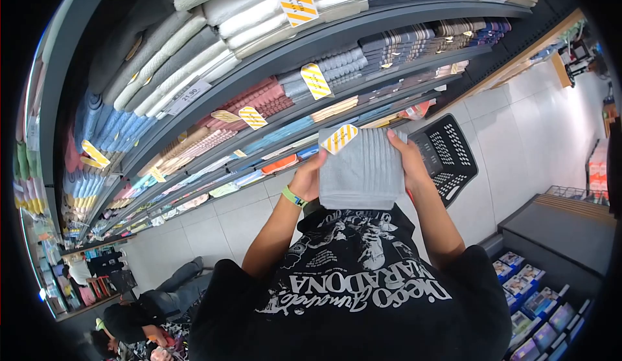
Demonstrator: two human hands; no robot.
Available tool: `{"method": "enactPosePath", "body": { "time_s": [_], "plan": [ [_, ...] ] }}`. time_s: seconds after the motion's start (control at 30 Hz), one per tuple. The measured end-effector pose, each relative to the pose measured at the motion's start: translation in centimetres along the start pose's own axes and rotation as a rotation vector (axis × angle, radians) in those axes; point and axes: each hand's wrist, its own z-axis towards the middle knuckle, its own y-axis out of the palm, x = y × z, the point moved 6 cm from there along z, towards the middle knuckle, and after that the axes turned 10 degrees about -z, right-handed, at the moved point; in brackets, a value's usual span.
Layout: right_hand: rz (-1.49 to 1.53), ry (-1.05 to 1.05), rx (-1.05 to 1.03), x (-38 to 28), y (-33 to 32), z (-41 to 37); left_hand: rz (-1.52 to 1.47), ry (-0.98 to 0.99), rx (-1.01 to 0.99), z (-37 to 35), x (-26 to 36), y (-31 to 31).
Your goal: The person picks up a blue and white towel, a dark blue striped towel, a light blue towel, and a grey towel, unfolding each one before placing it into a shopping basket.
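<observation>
A folded light grey towel with ribbed bands is held in front of the black printed shirt. On its upper left corner is a yellow-and-white striped tag. My left hand, with a green band at the wrist, grips the towel's left edge. The right edge is gripped by my right hand, its thumb on top of the cloth. The fingers beneath the towel are hidden.
Shelves of folded towels with striped tags curve across the top and left. A black basket stands on the tiled floor at right. A person is at lower left. Boxed goods fill a blue display at lower right.
</observation>
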Motion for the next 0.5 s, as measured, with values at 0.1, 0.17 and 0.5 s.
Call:
{"method": "enactPosePath", "body": {
  "time_s": [0.1,0.17,0.5],
  "plan": [
    [0.255,0.128,-0.142,3.9,-1.5,0.6,0.107,-0.046,0.061,0.6,-1.3,-0.8],
    [0.387,0.086,-0.28,5.3,-2.0,-0.1,0.139,-0.048,0.077,0.9,-1.9,-1.1],
    [0.434,0.034,0.096,5.4,-4.0,-4.6,0.076,-0.288,-0.097,2.7,-4.0,-1.3]
  ]
}}
